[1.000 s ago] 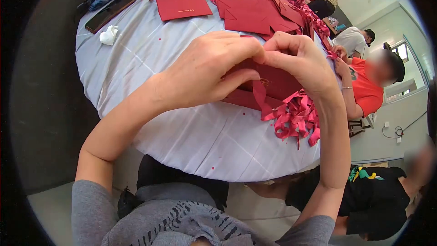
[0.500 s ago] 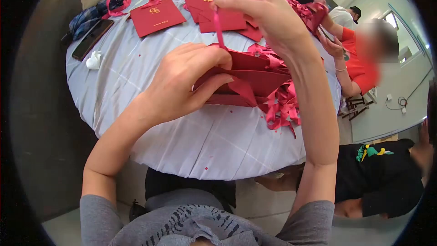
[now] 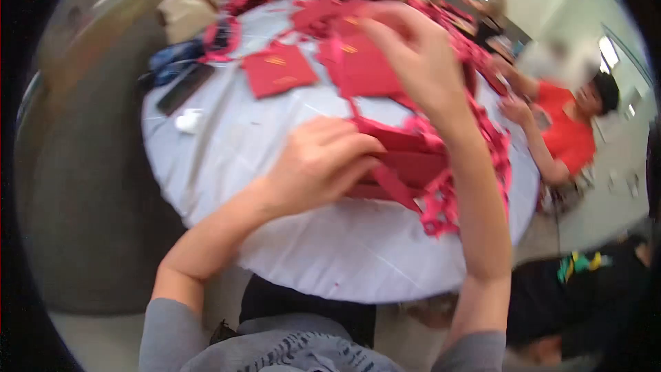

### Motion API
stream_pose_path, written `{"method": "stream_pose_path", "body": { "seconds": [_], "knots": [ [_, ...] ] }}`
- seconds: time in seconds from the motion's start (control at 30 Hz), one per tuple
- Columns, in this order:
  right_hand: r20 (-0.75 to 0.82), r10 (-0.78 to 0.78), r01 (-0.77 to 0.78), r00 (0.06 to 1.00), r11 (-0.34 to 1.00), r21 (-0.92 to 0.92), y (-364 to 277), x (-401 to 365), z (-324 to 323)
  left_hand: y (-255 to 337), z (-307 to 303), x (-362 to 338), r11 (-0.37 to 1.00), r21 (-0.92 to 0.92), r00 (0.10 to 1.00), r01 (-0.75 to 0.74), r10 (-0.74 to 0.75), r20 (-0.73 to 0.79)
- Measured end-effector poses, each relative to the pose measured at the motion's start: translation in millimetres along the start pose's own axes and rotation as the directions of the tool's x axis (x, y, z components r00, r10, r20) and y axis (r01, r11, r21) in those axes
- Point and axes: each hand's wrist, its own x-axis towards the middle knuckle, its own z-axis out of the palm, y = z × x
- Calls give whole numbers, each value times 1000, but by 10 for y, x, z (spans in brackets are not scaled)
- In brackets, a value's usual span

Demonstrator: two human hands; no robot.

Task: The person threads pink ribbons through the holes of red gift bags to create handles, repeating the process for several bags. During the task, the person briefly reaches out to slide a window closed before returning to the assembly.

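My left hand (image 3: 327, 158) is closed on the near left edge of a red paper bag (image 3: 413, 165) with pink ribbons, at the middle of the table. Higher up, my right hand (image 3: 413, 48) pinches a pink ribbon (image 3: 339, 72) that runs down toward the bag beside my left fingers. Loose pink ribbons (image 3: 441, 207) lie bunched at the bag's right side. Behind are flat red bags with gold print, one of them (image 3: 279, 70) lying apart to the left. The view is blurred by motion.
On the white-clothed round table (image 3: 344, 262) lie a phone (image 3: 184, 89), a crumpled white tissue (image 3: 189, 121), dark blue cloth and a beige bag (image 3: 189, 10). A person in red (image 3: 561, 124) works at the right. A person in black (image 3: 578, 296) is at the lower right.
The whole view has shifted, so the table and hands appear lower and further right. My right hand has drawn the ribbon higher above the bag. My left hand still holds the bag.
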Motion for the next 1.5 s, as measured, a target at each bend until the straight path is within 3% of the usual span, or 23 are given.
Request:
{"method": "stream_pose_path", "body": {
  "seconds": [0.07, 0.1, 0.2, 0.23, 0.27, 0.3, 0.43, 0.5, 0.53, 0.6, 0.63, 0.7, 0.8, 0.83, 0.9, 0.93, 1.03, 1.07, 1.17, 1.23, 1.33, 1.47, 1.5],
  "knots": [
    [4, 85, -85, 996, 994, 70, -244, -177, -167, -58, -1, -32, 998, -27, 995, 57, -59, -83],
    [31, 224, -225, 974, 974, 33, -409, -298, -260, -105, -4, -44, 994, -20, 989, 106, -108, -100],
    [82, 22, -9, 996, 987, -160, -501, -642, -211, -183, -68, -57, 974, -69, 965, 215, -222, -139],
    [188, 200, -175, 962, 975, -140, -524, -741, -221, -220, -22, -58, 979, -58, 963, 194, -201, -177],
    [190, 81, -52, 979, 987, -153, -432, -824, -134, -223, -58, -43, 979, -53, 968, 196, -202, -152],
    [167, 144, -116, 976, 979, -168, -387, -946, -99, -216, -29, -57, 982, -20, 971, 190, -191, -142],
    [212, 81, -52, 974, 989, -136, -301, -1034, -124, -258, -30, -50, 986, 55, 981, 159, -152, -118],
    [295, 245, -294, 923, 946, 134, -220, -1051, -203, -287, -49, -38, 989, 94, 988, 117, -106, -114],
    [398, 375, -435, 837, 898, 68, -193, -1014, -311, -309, -68, -17, 992, 93, 990, 90, -79, -117],
    [492, 517, -668, 701, 717, 198, -135, -997, -423, -360, -138, 25, 987, 131, 995, 90, -83, -54],
    [519, 526, -687, 674, 704, 180, -101, -972, -501, -364, -188, 53, 984, 157, 996, 84, -85, -5],
    [493, 544, -662, 679, 744, 90, 7, -933, -622, -350, -238, 79, 976, 192, 992, 98, -111, 58],
    [497, 518, -650, 696, 749, 128, 116, -882, -860, -274, -250, 131, 920, 370, 984, 128, -166, 72],
    [483, 488, -574, 727, 818, 38, 132, -879, -928, -279, -220, 146, 921, 361, 984, 148, -173, 36],
    [525, 479, -577, 703, 816, 28, 121, -869, -1031, -348, -182, 148, 886, 463, 995, 32, -73, 70],
    [556, 466, -528, 688, 847, -57, 90, -837, -1105, -310, -178, 169, 857, 512, 991, 62, -116, 73],
    [578, 476, -555, 663, 830, -48, 133, -823, -1206, -202, -236, 287, 773, 634, 976, -21, -122, 182],
    [552, 454, -560, 700, 828, 29, 181, -858, -1195, -154, -282, 321, 771, 637, 959, -14, -169, 226],
    [442, 576, -671, 688, 737, 83, 295, -908, -1142, -126, -284, 356, 758, 651, 951, -28, -180, 250],
    [379, 591, -680, 712, 715, 162, 314, -901, -1125, -109, -258, 373, 792, 611, 964, -8, -155, 214],
    [210, 608, -643, 765, 705, 299, 330, -879, -1073, -116, -227, 361, 831, 554, 966, 49, -181, 186],
    [140, 560, -518, 817, 605, 605, 383, -892, -997, -157, -155, 380, 864, 503, 967, -3, -126, 221],
    [143, 565, -526, 813, 606, 597, 378, -905, -988, -137, -145, 390, 854, 520, 962, 5, -146, 231]
  ]
}}
